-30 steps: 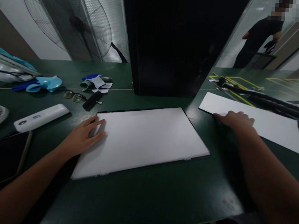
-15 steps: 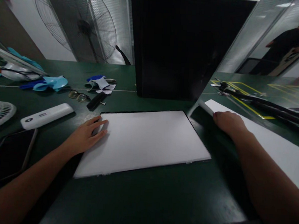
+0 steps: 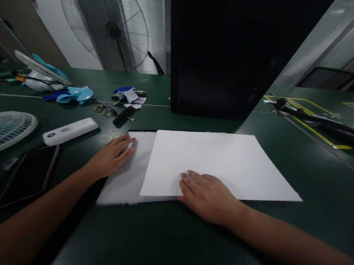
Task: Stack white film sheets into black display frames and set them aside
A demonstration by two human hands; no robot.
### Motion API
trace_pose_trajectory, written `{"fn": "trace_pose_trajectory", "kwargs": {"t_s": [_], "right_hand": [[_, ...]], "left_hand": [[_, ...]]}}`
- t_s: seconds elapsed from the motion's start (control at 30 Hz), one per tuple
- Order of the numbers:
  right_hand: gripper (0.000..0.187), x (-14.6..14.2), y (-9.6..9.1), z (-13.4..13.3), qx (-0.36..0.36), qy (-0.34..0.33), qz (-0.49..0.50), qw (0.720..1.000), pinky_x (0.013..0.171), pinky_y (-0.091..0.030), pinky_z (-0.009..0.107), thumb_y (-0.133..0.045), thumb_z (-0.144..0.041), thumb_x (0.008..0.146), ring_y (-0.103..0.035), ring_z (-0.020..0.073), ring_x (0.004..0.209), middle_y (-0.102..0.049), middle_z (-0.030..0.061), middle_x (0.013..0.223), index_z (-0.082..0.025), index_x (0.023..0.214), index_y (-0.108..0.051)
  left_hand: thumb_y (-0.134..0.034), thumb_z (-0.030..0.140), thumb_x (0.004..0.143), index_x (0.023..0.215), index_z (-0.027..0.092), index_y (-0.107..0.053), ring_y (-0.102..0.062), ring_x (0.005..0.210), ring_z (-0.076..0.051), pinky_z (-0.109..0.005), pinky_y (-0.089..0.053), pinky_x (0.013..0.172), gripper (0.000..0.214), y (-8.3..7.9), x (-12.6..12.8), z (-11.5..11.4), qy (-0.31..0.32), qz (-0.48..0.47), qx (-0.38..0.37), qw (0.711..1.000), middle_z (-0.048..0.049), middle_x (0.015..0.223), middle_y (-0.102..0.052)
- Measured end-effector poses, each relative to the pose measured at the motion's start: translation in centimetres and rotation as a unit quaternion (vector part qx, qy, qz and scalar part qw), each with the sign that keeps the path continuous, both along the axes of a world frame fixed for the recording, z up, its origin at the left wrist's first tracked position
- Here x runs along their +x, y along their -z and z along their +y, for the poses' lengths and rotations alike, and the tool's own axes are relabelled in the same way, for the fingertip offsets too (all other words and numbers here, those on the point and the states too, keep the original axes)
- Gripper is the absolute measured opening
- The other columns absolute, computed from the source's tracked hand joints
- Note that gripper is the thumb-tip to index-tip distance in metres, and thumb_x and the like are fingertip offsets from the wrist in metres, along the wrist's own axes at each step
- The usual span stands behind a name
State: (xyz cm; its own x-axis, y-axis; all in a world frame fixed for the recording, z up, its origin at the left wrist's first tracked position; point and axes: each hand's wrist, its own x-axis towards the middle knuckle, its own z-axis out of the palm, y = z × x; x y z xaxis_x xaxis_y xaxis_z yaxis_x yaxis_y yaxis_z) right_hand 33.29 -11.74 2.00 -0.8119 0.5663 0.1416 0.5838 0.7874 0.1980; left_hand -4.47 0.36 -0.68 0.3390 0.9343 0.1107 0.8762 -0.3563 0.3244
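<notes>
So, mid-frame, the right hand (image 3: pixel 207 196) grips the near edge of a plain white rectangular sheet (image 3: pixel 214 154) overlapping a dark-edged white flat panel (image 3: pixel 124 175) on the dark green counter (image 3: pixel 158 239). Left hand (image 3: pixel 112 156)'s spread at that panel's left edge.

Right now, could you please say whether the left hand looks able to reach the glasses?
Probably yes: the glasses lie just beyond the left hand on the green table, with nothing seen between them.
</notes>
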Motion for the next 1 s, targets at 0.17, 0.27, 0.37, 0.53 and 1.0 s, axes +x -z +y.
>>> {"fn": "trace_pose_trajectory", "kwargs": {"t_s": [0.17, 0.27, 0.37, 0.53, 1.0], "right_hand": [[0.065, -0.4, 0.1, -0.4, -0.138, -0.056, 0.117, 0.982, 0.117, -0.052, 0.048, -0.045, -0.055, 0.112, -0.05, 0.0311, 0.147, -0.048, 0.0184, 0.16, -0.008, 0.156, -0.054], [0.07, 0.2, -0.7, -0.2, -0.234, -0.104, 0.148, 0.955, 0.126, -0.043, 0.043, -0.051, -0.054, 0.11, -0.036, 0.0258, 0.157, -0.029, 0.0185, 0.171, -0.01, 0.165, -0.042], [0.068, 0.8, -0.9, 0.2, -0.24, -0.086, 0.154, 0.954, 0.128, -0.039, 0.047, -0.053, -0.047, 0.109, -0.03, 0.0267, 0.16, -0.025, 0.0174, 0.173, -0.012, 0.166, -0.04], [0.071, 1.3, -0.4, 0.7, -0.232, 0.009, 0.099, 0.968, 0.131, -0.032, 0.058, -0.057, -0.051, 0.106, -0.024, 0.0337, 0.162, -0.025, 0.0158, 0.173, -0.014, 0.165, -0.043], [0.059, 0.4, -0.5, 0.3, -0.199, 0.01, 0.082, 0.977, 0.128, -0.037, 0.06, -0.056, -0.037, 0.107, -0.031, 0.0342, 0.159, -0.025, 0.0119, 0.172, -0.021, 0.163, -0.049]], "left_hand": [[-0.041, 0.083, 0.096, 0.166, 0.016, -0.041, -0.038, 0.158, -0.041, -0.06, -0.03, 0.129, 0.097, 0.1, 0.2, -0.1, -0.006, 0.024, -0.007, 1.0, -0.0184, 0.175, -0.035], [-0.051, 0.088, 0.089, 0.165, 0.017, -0.042, -0.04, 0.156, -0.043, -0.061, -0.032, 0.128, 0.105, 0.3, 0.2, 0.1, -0.012, 0.026, 0.001, 1.0, -0.0179, 0.174, -0.036], [-0.05, 0.083, 0.092, 0.163, 0.017, -0.046, -0.043, 0.155, -0.041, -0.059, -0.034, 0.128, 0.097, 0.4, -0.1, 0.4, -0.015, 0.008, 0.006, 1.0, -0.0175, 0.173, -0.039], [-0.048, 0.068, 0.098, 0.158, 0.02, -0.055, -0.047, 0.153, -0.039, -0.058, -0.036, 0.128, 0.076, 0.3, -0.6, 0.5, 0.001, -0.012, 0.016, 1.0, -0.0134, 0.171, -0.043], [-0.051, 0.051, 0.099, 0.15, 0.024, -0.066, -0.052, 0.15, -0.036, -0.052, -0.038, 0.128, 0.059, 0.1, -0.4, 0.4, -0.003, -0.042, 0.018, 0.999, -0.0101, 0.166, -0.052]]}}
